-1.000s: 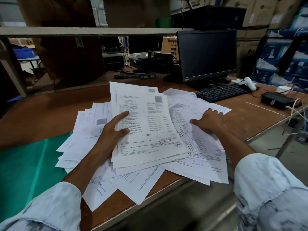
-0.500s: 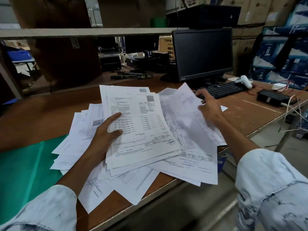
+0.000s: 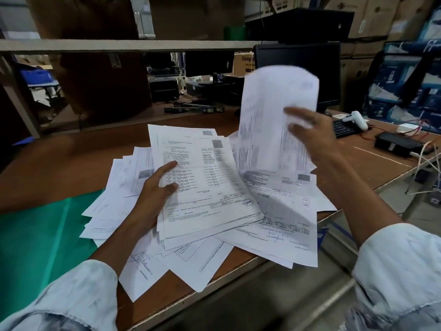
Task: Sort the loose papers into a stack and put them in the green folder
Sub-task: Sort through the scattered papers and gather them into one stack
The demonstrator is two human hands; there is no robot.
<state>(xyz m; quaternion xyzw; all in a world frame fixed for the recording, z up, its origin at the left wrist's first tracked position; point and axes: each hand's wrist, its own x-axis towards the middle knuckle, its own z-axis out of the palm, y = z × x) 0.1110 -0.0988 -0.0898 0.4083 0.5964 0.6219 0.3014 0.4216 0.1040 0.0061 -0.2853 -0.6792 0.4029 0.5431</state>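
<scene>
Loose white printed papers (image 3: pixel 281 225) lie fanned out over the brown table. My left hand (image 3: pixel 157 189) grips the left edge of a partly squared stack of sheets (image 3: pixel 205 185) in the middle, thumb on top. My right hand (image 3: pixel 310 134) holds one printed sheet (image 3: pixel 272 115) lifted upright above the right part of the pile; the sheet is blurred and curls at the top. The green folder (image 3: pixel 40 235) lies flat at the left, its right edge under some papers.
A dark monitor (image 3: pixel 329 75), keyboard (image 3: pixel 343 130), white handheld device (image 3: pixel 355 119) and black box with cables (image 3: pixel 393 144) stand at the right back. A shelf board (image 3: pixel 119 45) runs overhead. Papers overhang the table's front edge (image 3: pixel 226 278). Cartons are stacked behind.
My right hand has picked a sheet off the right side of the pile and raised it upright. My left hand kept its grip on the stack.
</scene>
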